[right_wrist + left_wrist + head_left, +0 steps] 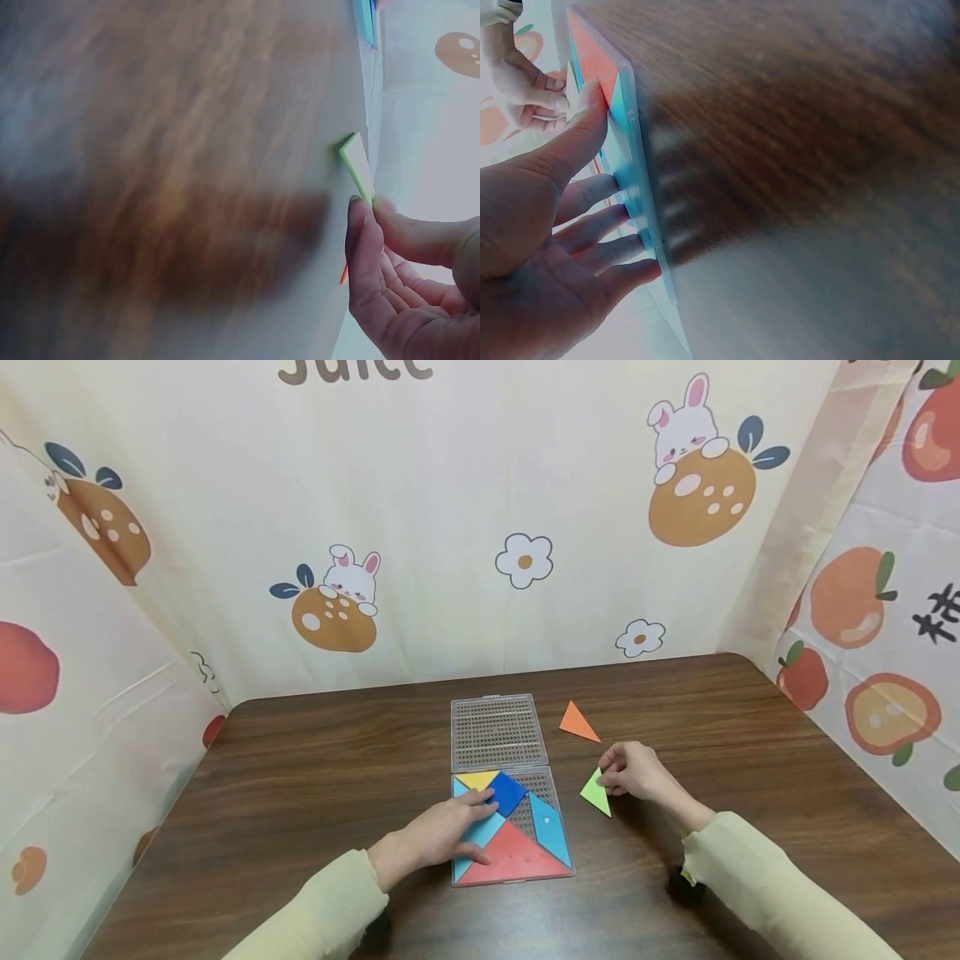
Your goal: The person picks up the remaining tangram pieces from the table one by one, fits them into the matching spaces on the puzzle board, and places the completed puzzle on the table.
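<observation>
My right hand [633, 772] pinches a light green triangular tangram piece [596, 795] between thumb and fingertips, to the right of an open clear plastic case. In the right wrist view, the green piece [358, 165] sticks out past the fingertips. The left hand [442, 831] rests with extended, spread fingers over the left side of the case's near half [521, 818]. Under and around those fingers lie a blue square [507, 793], a yellow piece [476, 779] and light blue pieces [491, 828]. A red triangle [517, 858] and a blue parallelogram [550, 828] lie there too.
An orange triangle [577, 724] lies on the brown wooden table [337, 752], beyond the right hand. The case's gridded far half [498, 732] lies flat behind the pieces. Printed curtains [450, 543] hang behind the table and at both sides.
</observation>
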The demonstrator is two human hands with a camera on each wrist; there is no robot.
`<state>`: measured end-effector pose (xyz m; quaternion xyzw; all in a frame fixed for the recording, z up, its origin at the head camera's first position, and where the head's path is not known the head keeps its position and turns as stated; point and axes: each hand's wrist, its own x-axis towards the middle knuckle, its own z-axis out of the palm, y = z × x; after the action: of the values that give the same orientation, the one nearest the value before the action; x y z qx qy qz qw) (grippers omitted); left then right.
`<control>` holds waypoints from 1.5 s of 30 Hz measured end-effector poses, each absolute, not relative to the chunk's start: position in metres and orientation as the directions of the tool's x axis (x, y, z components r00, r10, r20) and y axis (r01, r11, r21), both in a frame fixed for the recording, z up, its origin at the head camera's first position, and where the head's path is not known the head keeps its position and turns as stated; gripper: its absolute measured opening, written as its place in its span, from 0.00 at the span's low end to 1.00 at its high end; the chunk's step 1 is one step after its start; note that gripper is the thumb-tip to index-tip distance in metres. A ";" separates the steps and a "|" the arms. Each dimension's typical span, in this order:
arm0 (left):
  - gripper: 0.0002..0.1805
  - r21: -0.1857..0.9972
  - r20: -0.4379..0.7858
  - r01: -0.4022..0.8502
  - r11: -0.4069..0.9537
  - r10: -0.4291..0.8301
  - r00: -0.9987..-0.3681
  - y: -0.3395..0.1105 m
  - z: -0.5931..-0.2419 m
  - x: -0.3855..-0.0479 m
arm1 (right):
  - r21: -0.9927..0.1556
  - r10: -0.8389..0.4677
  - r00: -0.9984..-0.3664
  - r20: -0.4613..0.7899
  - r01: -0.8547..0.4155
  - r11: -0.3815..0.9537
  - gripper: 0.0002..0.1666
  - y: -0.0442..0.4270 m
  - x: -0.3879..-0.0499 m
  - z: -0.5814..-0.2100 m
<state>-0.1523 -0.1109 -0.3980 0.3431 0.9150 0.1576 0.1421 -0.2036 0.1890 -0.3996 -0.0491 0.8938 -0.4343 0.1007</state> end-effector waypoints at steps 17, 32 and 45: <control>0.38 0.400 -0.150 0.571 0.717 0.666 -0.731 -0.111 -0.399 -0.153 | -0.830 -0.237 -0.965 -0.111 -0.041 0.557 0.09 0.175 -0.200 -0.393; 0.38 0.398 -0.159 0.567 0.721 0.663 -0.731 -0.110 -0.398 -0.154 | -0.849 -0.284 -0.954 -0.102 -0.066 0.525 0.09 0.147 -0.195 -0.389; 0.38 0.396 -0.161 0.565 0.723 0.661 -0.733 -0.110 -0.397 -0.152 | -0.868 -0.350 -0.933 -0.086 -0.103 0.486 0.09 0.128 -0.194 -0.393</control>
<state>-0.1518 -0.1104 -0.3973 0.3345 0.9165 0.1626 0.1470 -0.1941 0.1280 -0.3931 -0.1328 0.8526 -0.4893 0.1266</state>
